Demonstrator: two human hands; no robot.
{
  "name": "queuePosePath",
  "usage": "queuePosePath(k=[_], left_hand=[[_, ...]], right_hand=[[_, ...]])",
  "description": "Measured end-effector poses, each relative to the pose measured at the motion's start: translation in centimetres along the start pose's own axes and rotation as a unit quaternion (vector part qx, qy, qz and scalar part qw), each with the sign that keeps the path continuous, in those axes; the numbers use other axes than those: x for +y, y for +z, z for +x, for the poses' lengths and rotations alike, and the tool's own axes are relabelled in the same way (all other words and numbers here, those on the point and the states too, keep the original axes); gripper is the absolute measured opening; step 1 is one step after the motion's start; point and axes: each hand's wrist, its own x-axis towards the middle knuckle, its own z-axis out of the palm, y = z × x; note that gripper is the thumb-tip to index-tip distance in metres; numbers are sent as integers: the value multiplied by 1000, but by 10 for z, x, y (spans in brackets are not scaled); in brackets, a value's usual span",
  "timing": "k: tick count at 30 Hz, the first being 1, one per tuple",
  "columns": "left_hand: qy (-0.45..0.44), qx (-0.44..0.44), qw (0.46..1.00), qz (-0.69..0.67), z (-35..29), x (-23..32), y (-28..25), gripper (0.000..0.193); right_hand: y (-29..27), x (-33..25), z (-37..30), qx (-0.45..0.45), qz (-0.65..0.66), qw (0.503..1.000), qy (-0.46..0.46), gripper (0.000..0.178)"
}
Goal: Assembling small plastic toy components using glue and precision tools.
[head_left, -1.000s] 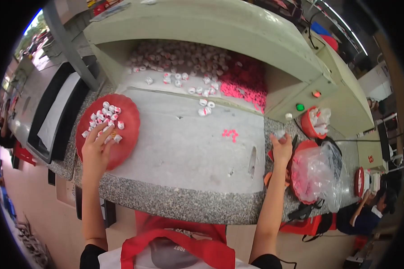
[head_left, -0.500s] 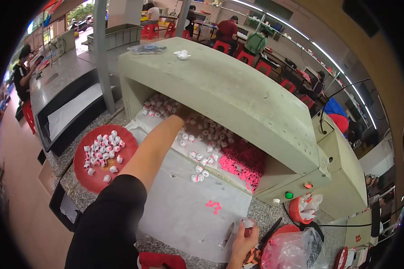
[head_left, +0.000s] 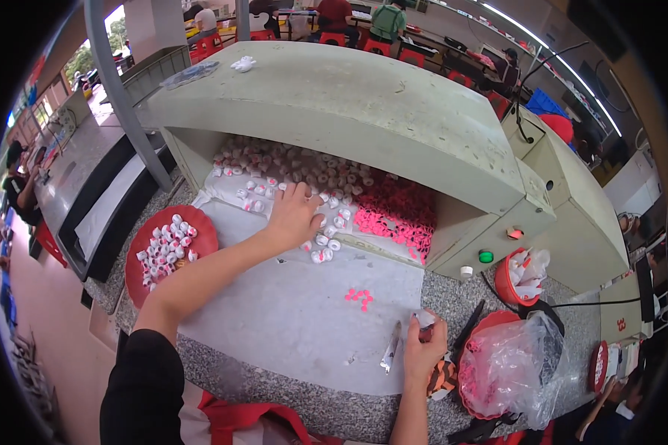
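Observation:
Before the opening of a pale green oven-like box, my left hand (head_left: 292,216) rests over small white moulded pieces (head_left: 254,204), some with pink marks. Its fingers are bent, with the thumb apart, and they appear to touch the pieces. More white pieces cover the lining inside the box, beside a heap of small pink pieces (head_left: 397,211). At the right, my right hand (head_left: 427,348) is closed round a small object (head_left: 424,319), whitish on top and dark red below, its kind unclear. Metal tweezers (head_left: 391,347) lie just left of that hand.
A red plate (head_left: 135,276) of white pieces stands at left. Several pink dots (head_left: 359,297) lie on the white sheet (head_left: 274,319). At right are a red cup (head_left: 508,278) with plastic scraps and a red dish (head_left: 470,386) under a clear bag (head_left: 512,363). People sit at benches behind.
My left hand has come out from deep inside the box to its front edge, among the white pieces. My right hand still holds the small object. The view has shifted.

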Motion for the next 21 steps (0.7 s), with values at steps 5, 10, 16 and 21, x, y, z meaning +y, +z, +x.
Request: queuePosePath(k=[5,10,16,21], left_hand=[[-15,-88,990,-109,95,29,51,27],[-34,14,986,-163,129,14,157,31],[28,7,994,-104,125,39,125,30],[-118,-141,982,-35,105,23,121,28]], right_hand=[[-1,0,-6,4,44,998,41,26],[10,-8,-18,-4,95,995,-4,23],[-1,-8,-13,-17,38,999,20,20],[15,6,-11,2,44,999,2,23]])
